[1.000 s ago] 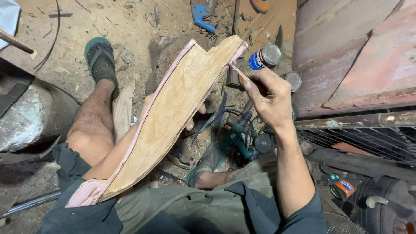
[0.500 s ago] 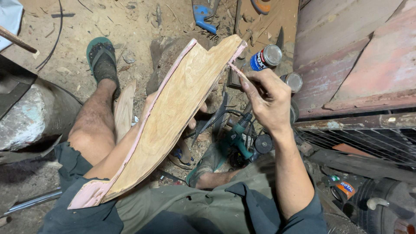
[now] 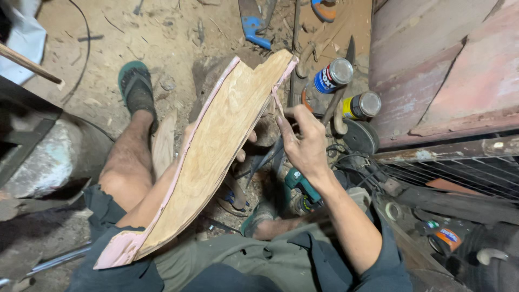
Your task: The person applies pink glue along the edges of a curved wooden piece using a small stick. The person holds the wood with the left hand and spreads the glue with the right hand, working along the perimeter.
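A long curved plywood piece (image 3: 211, 157) with a pink layer along its edges rests across my lap, tilted up and away from me. My left hand (image 3: 244, 145) is mostly hidden behind it, only fingertips showing at its right edge, holding it. My right hand (image 3: 303, 138) pinches a thin pink strip (image 3: 277, 100) that peels off the board's upper right edge.
Two cans (image 3: 332, 75) (image 3: 361, 105) lie on the ground beyond my right hand. A teal power drill (image 3: 303, 186) sits under my right wrist. My foot in a green sandal (image 3: 138, 86) is at the left. A metal grille (image 3: 459, 173) and reddish panels are at the right.
My right hand has drawn the pink strip slightly down and away from the board's edge. The board has stayed in about the same place.
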